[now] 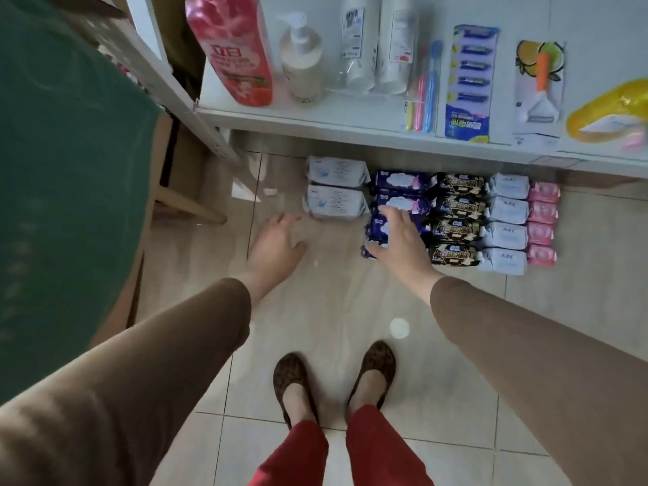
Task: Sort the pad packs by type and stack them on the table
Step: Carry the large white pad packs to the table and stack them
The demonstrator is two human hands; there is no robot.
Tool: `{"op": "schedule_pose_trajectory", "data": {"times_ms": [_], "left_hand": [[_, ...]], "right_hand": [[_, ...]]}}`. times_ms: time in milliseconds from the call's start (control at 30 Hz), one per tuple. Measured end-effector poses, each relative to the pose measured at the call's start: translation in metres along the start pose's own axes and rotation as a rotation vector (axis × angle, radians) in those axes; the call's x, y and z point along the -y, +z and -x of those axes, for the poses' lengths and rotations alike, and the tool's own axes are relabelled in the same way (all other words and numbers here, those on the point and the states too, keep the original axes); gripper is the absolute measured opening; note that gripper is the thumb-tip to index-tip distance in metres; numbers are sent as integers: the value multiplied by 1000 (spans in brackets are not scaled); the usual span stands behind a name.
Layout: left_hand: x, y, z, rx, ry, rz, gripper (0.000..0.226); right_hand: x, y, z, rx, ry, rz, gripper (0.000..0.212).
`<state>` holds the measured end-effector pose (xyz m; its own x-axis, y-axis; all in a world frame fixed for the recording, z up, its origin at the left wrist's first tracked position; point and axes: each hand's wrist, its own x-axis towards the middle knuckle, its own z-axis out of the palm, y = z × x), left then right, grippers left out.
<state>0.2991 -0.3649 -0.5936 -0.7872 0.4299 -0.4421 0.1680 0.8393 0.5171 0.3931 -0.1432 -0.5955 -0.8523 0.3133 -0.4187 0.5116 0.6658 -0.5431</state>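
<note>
Nearest, at six o'clock: two feet in patterned flat shoes on the tiled floor, red trouser legs below. Brown sleeves reaching forward from both lower corners. Left hand at ten o'clock of the shoes, fingers spread apart and straight, holding nothing, just short of the white packs. Right hand at one o'clock, fingers apart and relaxed, hovering over or resting on the purple packs; contact cannot be told. Pad packs sorted in columns on the floor, beneath the shelf edge: two white packs at the left, then purple packs, black-and-gold packs, pale blue packs, small pink packs at three o'clock of the row. Farther, at twelve o'clock: white shelf carrying a red bottle, a pump bottle, toothbrushes, a blue card of refills.
</note>
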Motion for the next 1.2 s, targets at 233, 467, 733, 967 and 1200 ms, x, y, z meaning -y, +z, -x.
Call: {"op": "schedule_pose_trajectory", "data": {"times_ms": [233,467,733,967,1200], "left_hand": [[44,69,-127,-77,4,-27,53],[65,107,-227,-64,8,-90,73],[56,133,-288,-69,42,-253,94],[58,111,-248,-92,81,-328,75],[26,-2,-108,-38,-51,-209,78]], "right_hand": [[-59,86,-114,14,-35,88,72],[-90,148,-179,-19,-98,313,80],[-95,183,-185,1,-186,380,66],[-83,161,-145,103,-186,229,59],[-35,47,-14,195,-120,184,66]]}}
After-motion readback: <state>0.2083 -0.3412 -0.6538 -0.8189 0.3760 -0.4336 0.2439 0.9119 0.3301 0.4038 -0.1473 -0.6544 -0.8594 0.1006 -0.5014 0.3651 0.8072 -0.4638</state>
